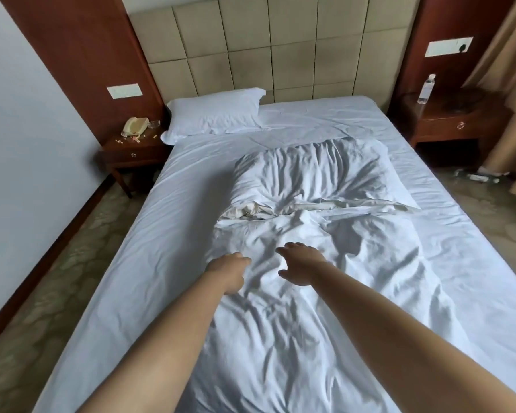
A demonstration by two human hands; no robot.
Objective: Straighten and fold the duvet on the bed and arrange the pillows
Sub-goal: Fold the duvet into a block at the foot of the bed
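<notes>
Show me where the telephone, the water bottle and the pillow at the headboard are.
telephone [135, 126], head view, on the middle of its body.
water bottle [426, 90], head view, on its clear middle part.
pillow at the headboard [218, 114], head view, on the centre of its top face.

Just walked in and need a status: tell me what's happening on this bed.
A person is reaching over the bed with both bare arms. The left hand looks closed on the crumpled white duvet, and the right hand hovers open just above it. The duvet lies bunched along the middle, not yet straightened or folded. One pillow sits at the headboard's left; a second, rumpled pillow lies mid-bed, out of place.
</notes>
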